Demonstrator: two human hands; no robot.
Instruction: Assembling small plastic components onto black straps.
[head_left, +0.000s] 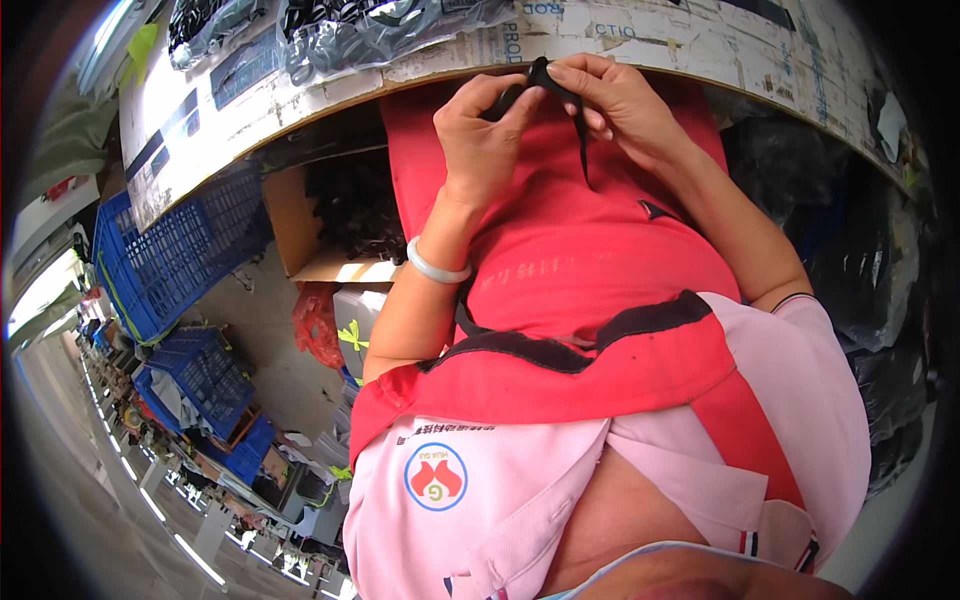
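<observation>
Both my hands meet at the table's near edge, above the red apron (600, 250) on my lap. My left hand (485, 135) pinches a thin black strap (581, 140), with a rounded dark part of it curling out by the fingers. My right hand (625, 110) grips the same strap at a bunched spot between the two hands. From there a narrow tail hangs down over the apron and tapers to a point. How the strap is folded under the fingertips is hidden.
A worn white tabletop (420, 75) spans the top, bearing a clear plastic bag (350, 40) of black pieces. On the left stand blue crates (165, 260) and an open cardboard box (290, 220) holding dark items. Black plastic bags (850, 250) lie to the right.
</observation>
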